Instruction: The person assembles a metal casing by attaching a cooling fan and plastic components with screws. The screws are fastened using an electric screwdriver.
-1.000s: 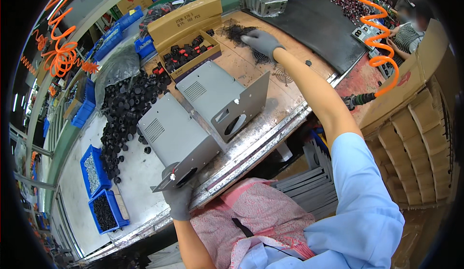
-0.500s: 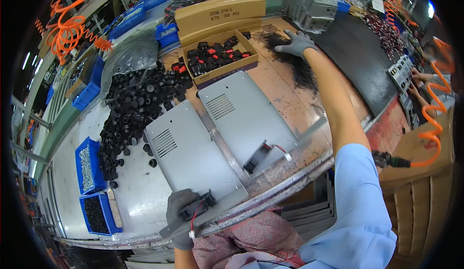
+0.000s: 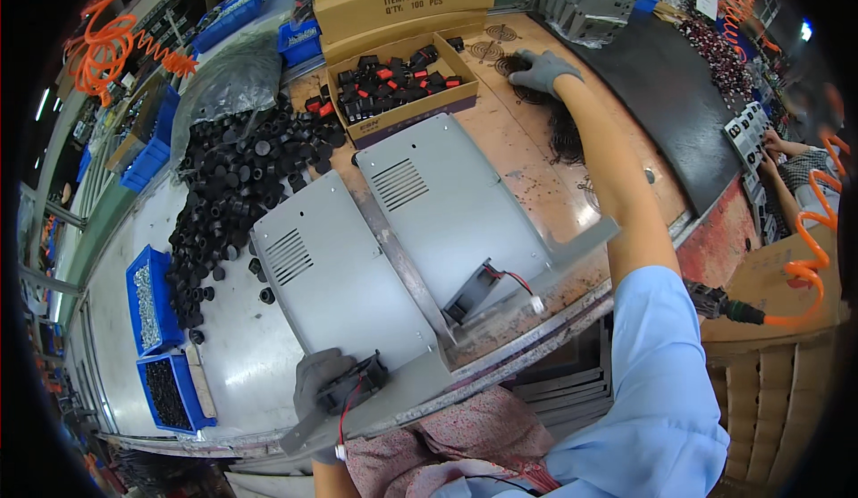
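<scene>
Fan guards (image 3: pixel 565 136) lie under the right hand (image 3: pixel 542 72), trailing toward the near edge of the bench (image 3: pixel 250 346); whether that grip is closed cannot be told. Well apart, the left hand (image 3: pixel 320 380) clasps the left housing (image 3: pixel 353 279) beside a fan (image 3: pixel 371 377).

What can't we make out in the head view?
- Right hand's fingertips, head view: dark against dark wire guards; can't tell whether one is gripped.
- Left hand, head view: lower part hidden by the flange of the grey metal casing.
- Black pieces in the nearer blue bin, head view: too small to tell their exact type.
- Brown carton, head view: far side cut off by the fisheye rim.
</scene>
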Available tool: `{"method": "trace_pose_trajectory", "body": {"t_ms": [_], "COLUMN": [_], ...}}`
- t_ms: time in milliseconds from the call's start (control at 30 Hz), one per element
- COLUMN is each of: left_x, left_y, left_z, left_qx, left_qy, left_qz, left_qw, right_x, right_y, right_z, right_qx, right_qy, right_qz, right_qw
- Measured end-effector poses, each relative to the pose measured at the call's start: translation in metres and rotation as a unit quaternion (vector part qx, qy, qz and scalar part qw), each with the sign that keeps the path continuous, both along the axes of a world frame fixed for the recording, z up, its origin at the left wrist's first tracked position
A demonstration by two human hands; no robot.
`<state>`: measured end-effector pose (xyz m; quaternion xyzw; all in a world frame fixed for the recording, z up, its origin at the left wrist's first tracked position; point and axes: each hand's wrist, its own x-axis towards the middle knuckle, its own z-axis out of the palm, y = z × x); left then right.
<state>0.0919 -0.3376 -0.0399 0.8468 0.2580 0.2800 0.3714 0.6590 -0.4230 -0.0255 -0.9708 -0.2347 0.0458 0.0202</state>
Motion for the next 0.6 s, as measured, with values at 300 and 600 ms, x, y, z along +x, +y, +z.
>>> {"method": "trace_pose_trajectory", "body": {"t_ms": [300, 600], "left_x": [0.002, 0.001], "left_y": [-0.004, -0.001], "left_z": [0.006, -0.015], "left_qx": [-0.043, -0.166], "left_qy": [-0.012, -0.048], "left_qz": [-0.023, 0.012], "left_qw": [0.999, 0.985], "right_x": [-0.091, -0.146], "right_y": [-0.064, -0.149], "right_z": [0.016, 0.038], "right_qx": [0.015, 0.129], "right_qy": [0.035, 0.023], "right_qz": [0.065, 0.081], "right_qw": [0.997, 0.988]}}
